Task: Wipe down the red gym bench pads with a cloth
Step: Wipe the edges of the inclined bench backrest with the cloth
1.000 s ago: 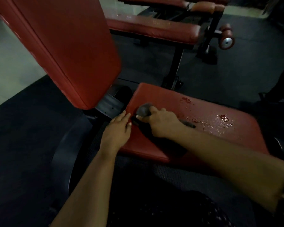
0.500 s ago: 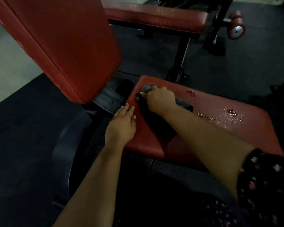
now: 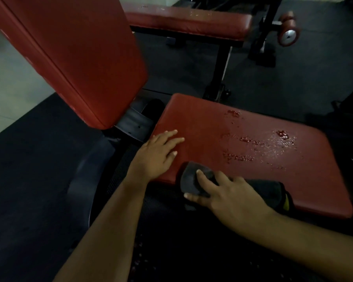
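The red seat pad (image 3: 243, 123) fills the middle of the view, with wet droplets (image 3: 281, 145) on its right half. A dark cloth (image 3: 194, 180) lies at the pad's near edge and hangs partly over it. My right hand (image 3: 228, 194) presses on the cloth with spread fingers. My left hand (image 3: 157, 153) rests flat on the pad's near left corner, fingers straight. The raised red back pad (image 3: 73, 53) stands tilted at the upper left.
A second red bench (image 3: 188, 23) on a black frame stands behind, with red roller pads (image 3: 288, 31) at the upper right. Black metal frame parts (image 3: 135, 123) join back pad and seat. Dark rubber floor surrounds the bench; pale floor shows at the far left.
My right hand has dragged the cloth from the seat pad's far left corner back to its near edge. My left hand has shifted a little further onto the pad.
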Demonstrator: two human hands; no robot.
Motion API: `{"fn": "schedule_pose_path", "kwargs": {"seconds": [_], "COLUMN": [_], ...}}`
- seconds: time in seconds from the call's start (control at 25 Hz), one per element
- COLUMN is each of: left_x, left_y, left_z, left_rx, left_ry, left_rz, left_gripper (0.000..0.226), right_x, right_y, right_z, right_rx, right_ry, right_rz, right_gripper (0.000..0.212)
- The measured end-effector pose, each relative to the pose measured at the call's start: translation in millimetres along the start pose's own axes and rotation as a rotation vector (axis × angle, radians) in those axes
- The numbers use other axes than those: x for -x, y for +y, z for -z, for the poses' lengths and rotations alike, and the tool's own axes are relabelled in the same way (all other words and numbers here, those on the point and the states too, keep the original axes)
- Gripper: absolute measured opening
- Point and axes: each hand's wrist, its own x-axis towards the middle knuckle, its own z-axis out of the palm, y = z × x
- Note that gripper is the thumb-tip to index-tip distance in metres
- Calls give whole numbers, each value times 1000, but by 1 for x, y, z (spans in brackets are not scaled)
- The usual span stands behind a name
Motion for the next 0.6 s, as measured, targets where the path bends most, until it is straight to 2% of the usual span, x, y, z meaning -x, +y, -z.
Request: {"fn": "schedule_pose_path", "kwargs": {"seconds": [0.08,0.2,0.48,0.6], "left_x": [0,-2,-11,-18], "left_y": [1,3,31,45], "left_z": [-4,-4,-11,-20], "left_rx": [13,13,23,13], "left_ry": [-44,-4,129,84], "left_rz": [5,27,153,155], "left_gripper": [44,42,46,45], "right_x": [-3,-20,-107,-156], "right_y": [12,33,117,152], "right_z": [-11,-9,4,-3], "right_rx": [-4,-1,174,229], "right_ry": [71,164,104,55], "right_rz": [34,34,-126,-230], "right_gripper": [66,65,48,47]}}
